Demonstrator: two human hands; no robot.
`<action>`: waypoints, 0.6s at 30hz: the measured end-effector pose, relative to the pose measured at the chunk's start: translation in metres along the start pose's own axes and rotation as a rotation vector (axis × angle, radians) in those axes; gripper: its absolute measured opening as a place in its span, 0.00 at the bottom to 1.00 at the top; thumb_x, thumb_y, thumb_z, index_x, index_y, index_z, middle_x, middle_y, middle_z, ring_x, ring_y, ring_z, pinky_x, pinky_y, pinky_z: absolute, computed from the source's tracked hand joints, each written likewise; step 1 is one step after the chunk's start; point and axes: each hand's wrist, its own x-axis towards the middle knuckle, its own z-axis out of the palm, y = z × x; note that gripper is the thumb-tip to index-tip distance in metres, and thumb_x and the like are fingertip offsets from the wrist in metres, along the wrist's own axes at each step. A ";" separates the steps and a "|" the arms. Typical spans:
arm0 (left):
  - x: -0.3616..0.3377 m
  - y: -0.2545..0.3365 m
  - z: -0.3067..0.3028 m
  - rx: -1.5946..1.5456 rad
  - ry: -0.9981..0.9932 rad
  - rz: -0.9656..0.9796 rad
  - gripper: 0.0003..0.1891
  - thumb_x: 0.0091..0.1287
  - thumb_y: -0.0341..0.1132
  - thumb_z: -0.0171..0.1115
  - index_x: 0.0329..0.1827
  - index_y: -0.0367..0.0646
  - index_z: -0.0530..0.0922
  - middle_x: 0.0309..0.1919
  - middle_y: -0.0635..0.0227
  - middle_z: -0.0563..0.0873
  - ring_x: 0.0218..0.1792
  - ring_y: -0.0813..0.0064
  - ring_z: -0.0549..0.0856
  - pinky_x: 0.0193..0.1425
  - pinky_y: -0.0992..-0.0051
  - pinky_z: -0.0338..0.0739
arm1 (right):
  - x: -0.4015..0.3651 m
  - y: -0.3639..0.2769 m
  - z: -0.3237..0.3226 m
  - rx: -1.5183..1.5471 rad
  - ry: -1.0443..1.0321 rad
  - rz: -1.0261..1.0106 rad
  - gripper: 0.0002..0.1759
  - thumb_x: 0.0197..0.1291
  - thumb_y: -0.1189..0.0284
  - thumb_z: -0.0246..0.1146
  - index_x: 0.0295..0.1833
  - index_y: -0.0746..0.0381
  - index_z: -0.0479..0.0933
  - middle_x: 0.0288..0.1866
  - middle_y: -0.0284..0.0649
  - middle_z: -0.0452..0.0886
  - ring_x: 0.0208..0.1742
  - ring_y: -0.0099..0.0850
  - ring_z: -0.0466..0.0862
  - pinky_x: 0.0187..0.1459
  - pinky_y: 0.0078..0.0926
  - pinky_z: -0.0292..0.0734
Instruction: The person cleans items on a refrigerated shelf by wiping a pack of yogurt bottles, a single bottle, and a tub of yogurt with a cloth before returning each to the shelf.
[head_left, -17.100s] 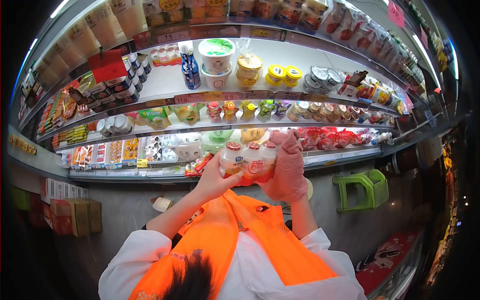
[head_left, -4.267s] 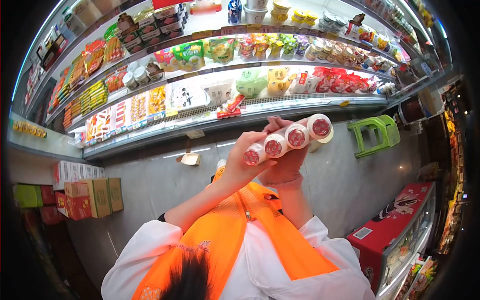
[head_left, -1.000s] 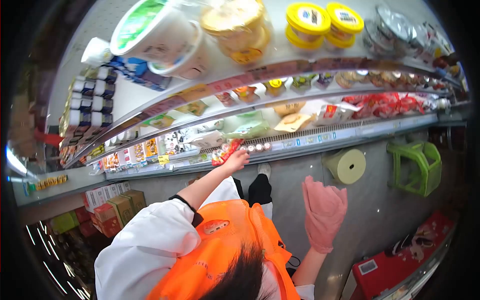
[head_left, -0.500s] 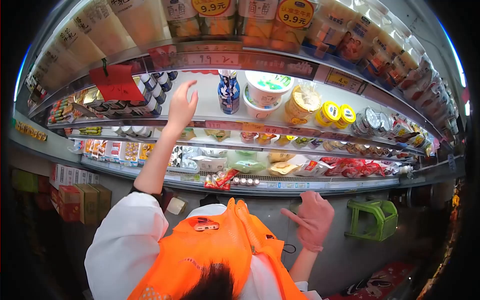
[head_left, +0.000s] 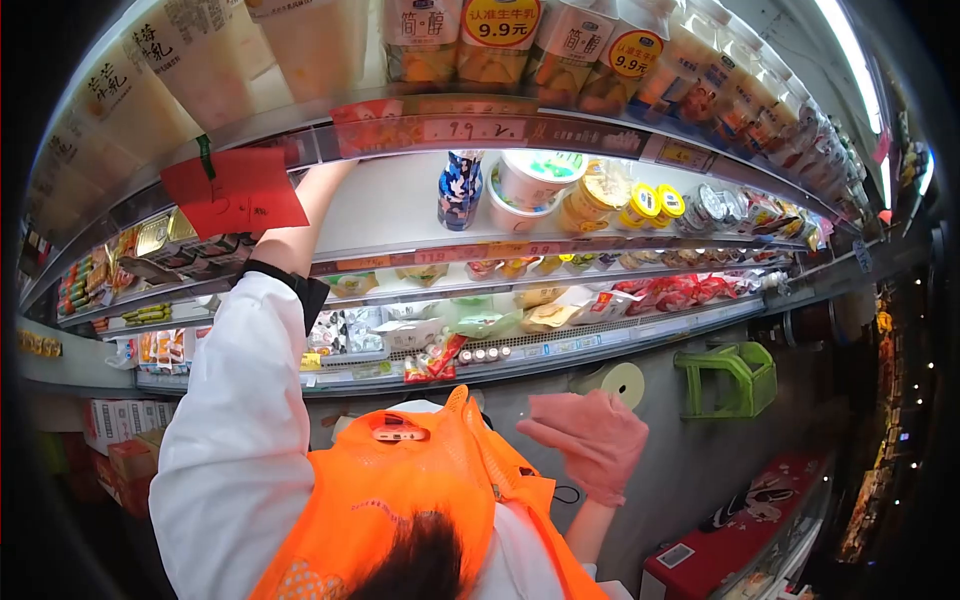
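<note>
My left forearm, in a white sleeve with a dark cuff, reaches into the middle shelf behind a red handwritten tag. The upper shelf's edge hides my left hand, so its fingers and anything in them do not show. To the right of this arm stand a blue patterned bottle and two stacked white tubs. My right hand, in a pink glove, hangs low in front of the orange vest. It holds nothing visible; its fingers are loosely bent with the thumb slightly apart.
Milk cartons and bottles line the top shelf above. Yellow-lidded cups sit further right on the middle shelf. Packets fill the lowest shelf. A green stool and a red box are on the right; cartons stand at left.
My left hand has gone from in front of the middle shelf up and inward, out of sight behind the upper shelf edge. My gloved right hand has turned and shifted slightly left and down.
</note>
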 end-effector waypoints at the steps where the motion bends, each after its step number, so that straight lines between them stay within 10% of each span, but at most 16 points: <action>1: -0.004 0.002 0.000 -0.018 0.022 0.013 0.18 0.52 0.36 0.63 0.47 0.41 0.77 0.44 0.48 0.80 0.48 0.47 0.79 0.49 0.56 0.75 | -0.002 -0.006 0.006 -0.022 0.024 0.003 0.22 0.23 0.69 0.55 0.32 0.57 0.83 0.27 0.33 0.76 0.31 0.29 0.72 0.32 0.24 0.67; 5: -0.031 0.011 -0.010 -0.135 0.125 0.050 0.19 0.51 0.36 0.64 0.47 0.42 0.78 0.44 0.49 0.81 0.50 0.48 0.79 0.50 0.56 0.75 | -0.001 -0.024 0.021 -0.100 0.132 -0.016 0.22 0.22 0.67 0.55 0.31 0.56 0.84 0.26 0.33 0.76 0.30 0.29 0.72 0.31 0.24 0.66; 10: -0.050 0.030 -0.085 -0.393 -0.298 -0.118 0.20 0.48 0.32 0.65 0.47 0.41 0.78 0.39 0.49 0.82 0.39 0.50 0.83 0.38 0.58 0.79 | 0.012 -0.040 0.027 -0.031 0.207 -0.132 0.22 0.22 0.66 0.54 0.29 0.56 0.85 0.25 0.32 0.76 0.28 0.29 0.71 0.30 0.24 0.65; 14: -0.078 0.038 -0.104 -0.405 0.356 0.006 0.20 0.50 0.34 0.65 0.48 0.45 0.78 0.37 0.57 0.84 0.33 0.55 0.84 0.36 0.59 0.79 | 0.019 -0.049 0.033 0.225 0.292 -0.324 0.22 0.21 0.68 0.56 0.30 0.56 0.85 0.29 0.35 0.80 0.31 0.28 0.75 0.33 0.23 0.68; 18: -0.125 0.056 -0.180 -0.427 0.210 -0.183 0.19 0.53 0.39 0.67 0.48 0.44 0.78 0.36 0.62 0.84 0.33 0.58 0.84 0.39 0.65 0.79 | 0.022 -0.050 0.025 0.195 0.172 -0.455 0.21 0.26 0.70 0.57 0.35 0.58 0.83 0.33 0.36 0.79 0.33 0.29 0.76 0.35 0.24 0.68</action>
